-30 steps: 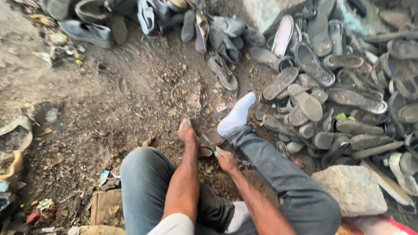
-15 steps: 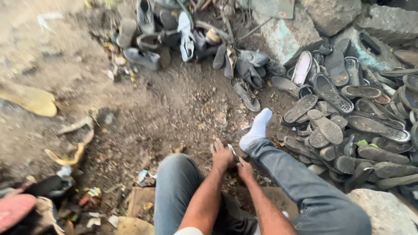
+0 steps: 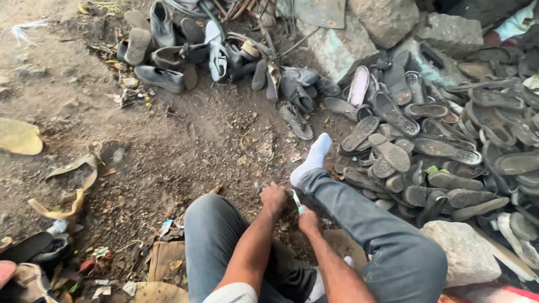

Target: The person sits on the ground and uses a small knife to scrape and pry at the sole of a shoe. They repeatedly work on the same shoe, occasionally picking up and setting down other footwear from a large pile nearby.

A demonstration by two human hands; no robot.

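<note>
Hands are held close together between the knees above the dirt ground (image 3: pixel 168 151); the left hand (image 3: pixel 273 199) is closed into a fist, what it holds cannot be told; the right hand (image 3: pixel 308 220) is closed on a small pale tool with a green handle (image 3: pixel 296 200); a pile of worn soles (image 3: pixel 443 146) is heaped beside the right leg

2 hands (image 3: pixel 274 197), 1 white-handled tool (image 3: pixel 296 200), 1 white sock (image 3: pixel 312 159)

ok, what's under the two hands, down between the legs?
Both the left hand and the right hand are closed around a thin white tool with a green tip. Under them, only dirt ground shows; anything pressed beneath the fists is covered.
</note>
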